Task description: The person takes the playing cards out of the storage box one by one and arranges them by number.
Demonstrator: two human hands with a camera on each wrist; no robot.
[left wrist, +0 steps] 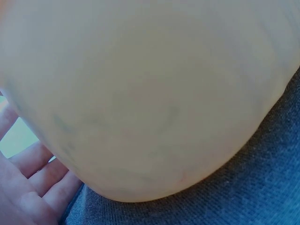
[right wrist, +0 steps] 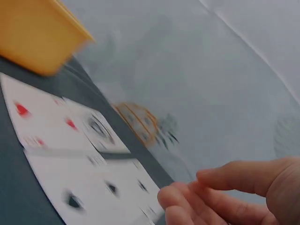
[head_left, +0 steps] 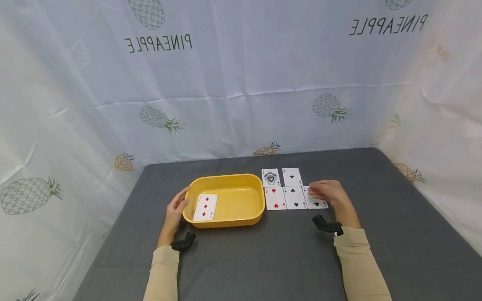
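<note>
At the left I'm seeing a white cloth (head_left: 34, 142) with pineapple prints hanging beside the dark desk (head_left: 241, 259); it is also running behind the far edge and down the right side. The beige left sleeve (head_left: 162, 269) is reaching in from the near side, with a black wrist mount (head_left: 184, 241) sitting beyond its cuff. The left hand (head_left: 174, 214) is resting against the left end of a yellow tray (head_left: 239, 202); in the left wrist view its fingers are lying relaxed and fairly straight along the outer wall. The tray is standing left of the desk's middle, toward the far edge. Inside, at its left end, a three of diamonds (head_left: 205, 207) is lying face up.

Just right of the tray, five face-up cards are forming two rows. In the row toward the far edge, an ornate emblem card (head_left: 270, 178) is lying left of an ace of clubs (head_left: 292, 177), a narrow gap parting them. In the nearer row, a two of hearts (head_left: 275, 198), a two of spades (head_left: 295, 198) and a clubs card (head_left: 314, 203) are lying side by side. The right hand (head_left: 332, 195) is covering part of the clubs card, its thumb hovering close to loosely bent fingers; I'm not able to tell whether the fingertips are touching the card. Behind it, the right sleeve (head_left: 359, 263) is extending toward the near side.
</note>
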